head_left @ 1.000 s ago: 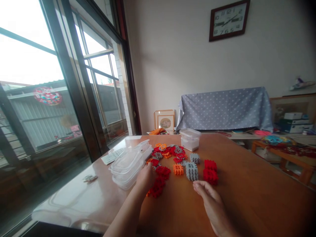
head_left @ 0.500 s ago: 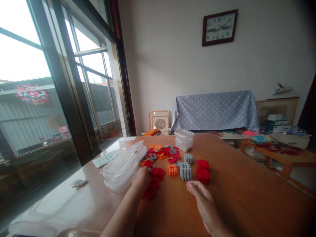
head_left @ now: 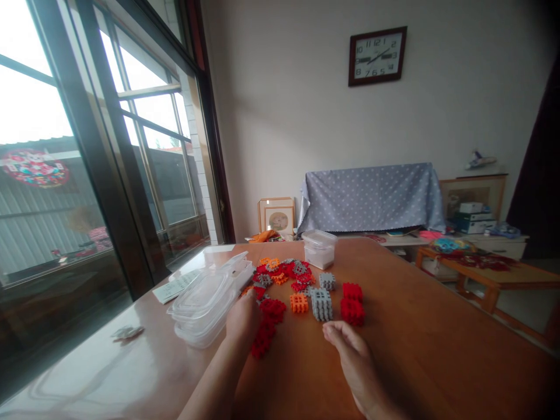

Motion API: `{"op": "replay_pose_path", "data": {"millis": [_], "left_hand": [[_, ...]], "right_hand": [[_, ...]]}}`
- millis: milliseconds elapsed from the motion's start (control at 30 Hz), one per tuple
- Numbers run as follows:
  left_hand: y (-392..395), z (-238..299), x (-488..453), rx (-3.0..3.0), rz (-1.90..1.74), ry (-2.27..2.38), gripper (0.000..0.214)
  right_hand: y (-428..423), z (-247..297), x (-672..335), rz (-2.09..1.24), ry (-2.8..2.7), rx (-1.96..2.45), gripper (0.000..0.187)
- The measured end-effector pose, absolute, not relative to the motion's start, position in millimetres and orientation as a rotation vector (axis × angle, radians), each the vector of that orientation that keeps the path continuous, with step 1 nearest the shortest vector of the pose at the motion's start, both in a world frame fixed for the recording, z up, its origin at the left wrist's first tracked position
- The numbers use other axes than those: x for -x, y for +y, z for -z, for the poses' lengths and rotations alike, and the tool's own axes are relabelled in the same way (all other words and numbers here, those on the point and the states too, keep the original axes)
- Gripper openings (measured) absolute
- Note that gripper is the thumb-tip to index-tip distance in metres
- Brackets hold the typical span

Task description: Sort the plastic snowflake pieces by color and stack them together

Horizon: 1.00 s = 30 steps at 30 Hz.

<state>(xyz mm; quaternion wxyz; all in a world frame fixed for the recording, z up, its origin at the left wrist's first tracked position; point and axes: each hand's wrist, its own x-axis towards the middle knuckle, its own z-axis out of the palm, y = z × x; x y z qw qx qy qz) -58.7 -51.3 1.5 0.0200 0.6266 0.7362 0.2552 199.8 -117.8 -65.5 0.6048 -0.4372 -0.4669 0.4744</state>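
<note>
My left hand reaches to the left edge of a loose pile of red, grey and orange interlocking plastic pieces. Its fingers are closed, and their tips are partly hidden; whatever they hold cannot be made out. Red pieces lie right beside that wrist. Just in front of a grey stack of pieces, my right hand has its thumb and fingers pressed together, with nothing visible in them. Near it stand an orange stack, a smaller grey stack and two red stacks.
Clear plastic containers with lids stand left of my left arm, beside a printed sheet. A lidded clear box is behind the pile. A small crumpled item lies on the table at the left.
My view has turned slightly to the right, so everything sits further left in the picture. My left hand has shifted slightly at the pile's edge; my right hand keeps its pose.
</note>
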Motion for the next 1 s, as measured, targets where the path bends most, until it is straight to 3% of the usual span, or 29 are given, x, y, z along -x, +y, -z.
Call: {"op": "replay_pose_path", "data": {"millis": [133,367,667,1000], "left_hand": [[-64.3,-10.7,32.1,-1.804,-1.269,1.756,0.026],[-83.9,14.3,-27.3,-1.102,-1.272,0.917,0.028],[-90.1,28.1,-45.8,-0.949,-1.223,0.758,0.035],[-102.4,27.4,-48.0,-0.943,-1.203,0.761,0.03]], "right_hand": [[-117.7,63.6,-199.4,-1.092,-1.073,1.008,0.036],[-119.5,57.9,-198.9,-1.073,-1.047,1.019,0.039],[-119.7,58.0,-199.1,-1.079,-1.071,0.98,0.037],[-121.8,58.4,-200.2,-1.109,-1.037,0.956,0.035]]}}
